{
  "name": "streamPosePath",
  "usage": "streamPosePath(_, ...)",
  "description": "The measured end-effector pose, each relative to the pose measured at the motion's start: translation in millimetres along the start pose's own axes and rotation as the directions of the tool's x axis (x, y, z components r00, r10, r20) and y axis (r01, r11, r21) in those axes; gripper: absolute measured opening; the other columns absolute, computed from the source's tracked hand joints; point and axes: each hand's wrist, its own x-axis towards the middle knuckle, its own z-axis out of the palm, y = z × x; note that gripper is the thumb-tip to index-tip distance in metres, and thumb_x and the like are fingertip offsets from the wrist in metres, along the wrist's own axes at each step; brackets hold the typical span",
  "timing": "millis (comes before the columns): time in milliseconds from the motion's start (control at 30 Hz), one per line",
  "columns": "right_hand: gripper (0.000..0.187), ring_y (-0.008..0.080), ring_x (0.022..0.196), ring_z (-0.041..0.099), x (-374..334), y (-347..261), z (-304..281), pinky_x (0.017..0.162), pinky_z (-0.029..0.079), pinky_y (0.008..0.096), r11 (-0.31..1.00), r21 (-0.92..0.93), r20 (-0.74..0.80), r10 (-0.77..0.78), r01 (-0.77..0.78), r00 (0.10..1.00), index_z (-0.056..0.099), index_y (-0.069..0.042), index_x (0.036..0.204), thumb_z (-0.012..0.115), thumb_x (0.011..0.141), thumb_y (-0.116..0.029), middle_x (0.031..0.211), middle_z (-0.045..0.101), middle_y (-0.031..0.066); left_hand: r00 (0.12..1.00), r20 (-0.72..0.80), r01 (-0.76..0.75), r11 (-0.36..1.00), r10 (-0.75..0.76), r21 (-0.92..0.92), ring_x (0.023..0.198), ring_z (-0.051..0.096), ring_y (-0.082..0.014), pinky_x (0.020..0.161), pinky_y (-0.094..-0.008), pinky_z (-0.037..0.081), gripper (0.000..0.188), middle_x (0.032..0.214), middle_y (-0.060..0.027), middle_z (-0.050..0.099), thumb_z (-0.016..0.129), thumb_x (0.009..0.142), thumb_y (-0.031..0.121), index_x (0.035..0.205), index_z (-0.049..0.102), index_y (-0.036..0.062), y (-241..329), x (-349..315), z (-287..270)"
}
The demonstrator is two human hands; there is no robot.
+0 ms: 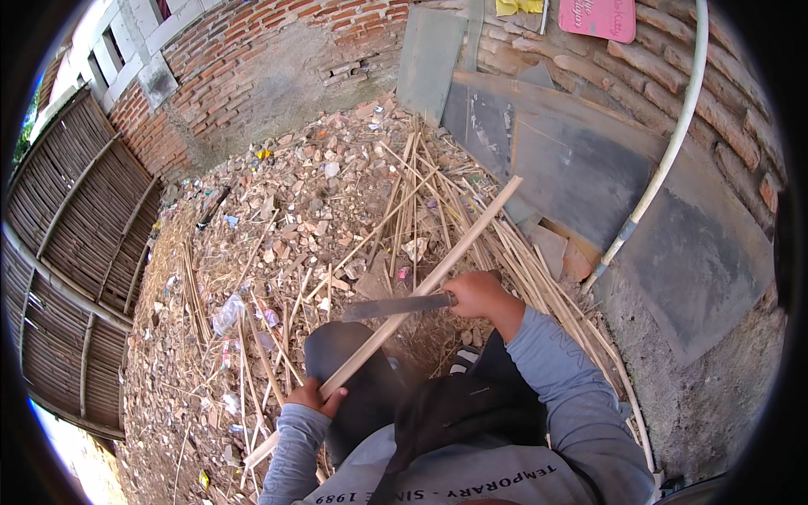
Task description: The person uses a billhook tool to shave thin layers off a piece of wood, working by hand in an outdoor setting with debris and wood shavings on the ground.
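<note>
My left hand is wrapped around the lower part of a long pale bamboo slat. The slat slants up from beside my left forearm, past my left knee, to its far end at the upper right. In my right hand is the handle of a machete, its dark, broad blade pointing left. That blade crosses the slat near its middle, close to my knees; whether its edge bites into the slat I cannot tell.
Loose bamboo strips lie beyond and right of me, more to the left. Rubble and litter cover the ground. Dark sheets lean on the brick wall, beside a pale pipe. A bamboo panel stands left.
</note>
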Motion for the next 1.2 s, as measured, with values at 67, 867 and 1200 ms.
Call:
streamPosePath(67, 0.03, 0.0314, 0.086, 0.068, -0.1, -6.7, -2.1, 0.07, 0.05, 0.0504, 0.998, -0.053, 0.017, -0.017, 0.017, 1.0, 0.069, -0.022, 0.099, 0.072, 0.073, -0.038, 0.086, 0.069, 0.0069, 0.999, 0.04, -0.036, 0.998, 0.034, 0.052, 0.075, 0.065, -0.0448, 0.067, -0.0505, 0.052, 0.063, 0.075, -0.0256, 0.065, 0.063, 0.08, 0.064, 0.093, 0.058, 0.0019, -1.3, 0.0, -5.0)
streamPosePath(867, 0.028, 0.0352, 0.08, 0.065, 7.9, -5.7, -7.5, 0.068, 0.05, 0.048, 0.983, 0.178, 0.019, 0.03, -0.033, 0.999, 0.067, -0.016, 0.086, 0.074, 0.073, -0.04, 0.078, 0.066, 0.0124, 0.997, 0.06, 0.062, 0.984, -0.053, -0.166, 0.079, 0.067, -0.0417, 0.072, -0.0465, 0.053, 0.065, 0.079, -0.0228, 0.067, 0.068, 0.077, 0.063, 0.096, 0.061, 0.0011, -12.0, -1.3, -3.0)
streamPosePath(1200, 0.03, 0.0364, 0.08, 0.064, 7.0, -4.6, -5.1, 0.069, 0.05, 0.0485, 0.986, 0.165, -0.093, -0.018, 0.033, 0.996, 0.066, -0.014, 0.084, 0.076, 0.073, -0.039, 0.08, 0.066, 0.0126, 0.996, 0.064, 0.079, 0.958, -0.064, -0.275, 0.069, 0.066, -0.0288, 0.066, -0.0387, 0.051, 0.058, 0.071, -0.0156, 0.064, 0.076, 0.073, 0.057, 0.088, 0.062, 0.0022, -25.1, 5.9, 8.5)
